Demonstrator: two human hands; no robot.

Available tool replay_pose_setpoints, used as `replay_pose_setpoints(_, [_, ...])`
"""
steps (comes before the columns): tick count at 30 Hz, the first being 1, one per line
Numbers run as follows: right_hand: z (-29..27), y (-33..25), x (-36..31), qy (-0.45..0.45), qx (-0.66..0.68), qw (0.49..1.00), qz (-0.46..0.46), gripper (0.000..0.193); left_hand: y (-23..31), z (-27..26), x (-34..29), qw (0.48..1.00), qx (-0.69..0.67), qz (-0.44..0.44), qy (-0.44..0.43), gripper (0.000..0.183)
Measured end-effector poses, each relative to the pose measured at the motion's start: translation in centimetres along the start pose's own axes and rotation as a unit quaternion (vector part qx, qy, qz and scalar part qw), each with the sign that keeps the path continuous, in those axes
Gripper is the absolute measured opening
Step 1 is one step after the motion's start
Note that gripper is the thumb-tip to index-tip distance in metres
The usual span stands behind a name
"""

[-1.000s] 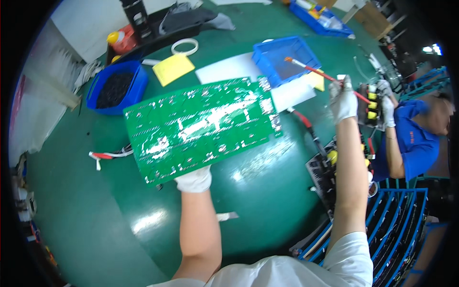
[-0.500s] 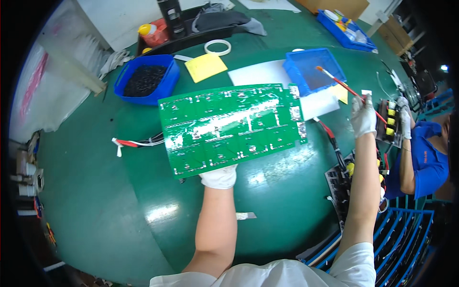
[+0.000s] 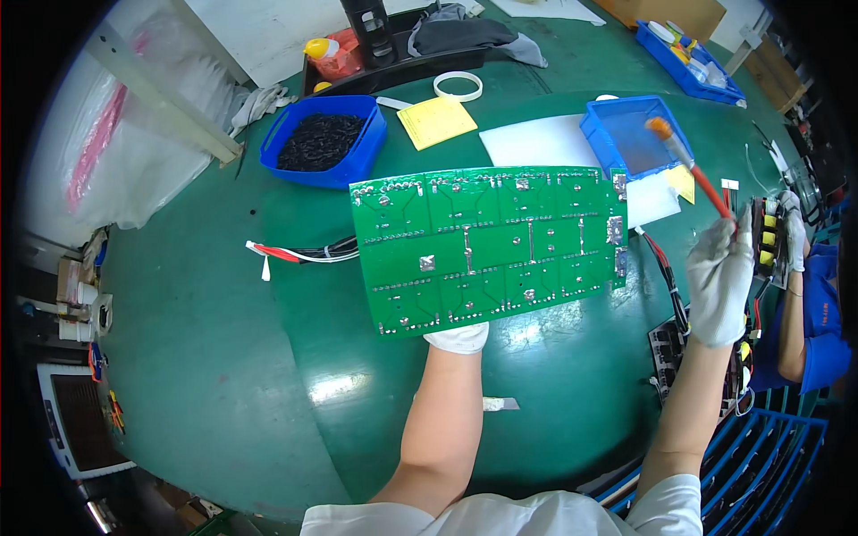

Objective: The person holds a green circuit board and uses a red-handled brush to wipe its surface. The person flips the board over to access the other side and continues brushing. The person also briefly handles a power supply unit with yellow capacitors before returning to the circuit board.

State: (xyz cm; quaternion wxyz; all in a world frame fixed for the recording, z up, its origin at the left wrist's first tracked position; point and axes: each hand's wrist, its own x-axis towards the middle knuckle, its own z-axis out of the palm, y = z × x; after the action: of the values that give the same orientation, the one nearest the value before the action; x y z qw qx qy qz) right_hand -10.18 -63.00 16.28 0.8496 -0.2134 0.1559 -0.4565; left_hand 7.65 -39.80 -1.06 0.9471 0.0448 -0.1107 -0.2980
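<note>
A large green circuit board (image 3: 487, 250), solder joints facing me, is held up over the table in my left hand (image 3: 458, 338). That hand, in a white glove, grips the board's lower edge; its fingers are hidden behind the board. My gloved right hand (image 3: 720, 281) is raised at the right, closed around the handle of a brush (image 3: 710, 190). The brush has a red handle and orange bristles, which point up and left, apart from the board. Red, black and white wires (image 3: 304, 253) stick out past the board's left edge.
A blue bin of black parts (image 3: 323, 143), a yellow pad (image 3: 436, 122), a tape roll (image 3: 458, 87) and a blue tray (image 3: 636, 134) lie beyond the board. A blade (image 3: 500, 404) lies nearby. At right, a co-worker's gloved hand (image 3: 794, 230) touches an assembly with yellow parts (image 3: 769, 239).
My right hand and the brush have come up closer to the camera. The board has tilted, losing its bright glare. The whole view has shifted, moving the scene rightward.
</note>
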Motion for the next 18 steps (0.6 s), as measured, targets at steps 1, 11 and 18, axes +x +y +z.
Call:
replay_pose_setpoints(1, [0.4, 0.8, -1.2, -0.005, 0.012, 1.0, 0.022, 0.017, -0.3, 0.0, 0.0, 1.0, -0.01, -0.007, -0.002, 0.048])
replay_pose_setpoints(11, [2.6, 8.4, -5.7, -0.001, -0.174, 0.983, -0.053, 0.03, -0.9, 1.5, -0.4, 0.999, -0.032, -0.01, 0.0, 0.046])
replay_pose_setpoints(18, [3.4, 9.8, -7.3, -0.054, -0.27, 0.952, -0.135, 0.027, -0.5, 1.3, -0.6, 0.998, -0.066, -0.008, 0.012, 0.047])
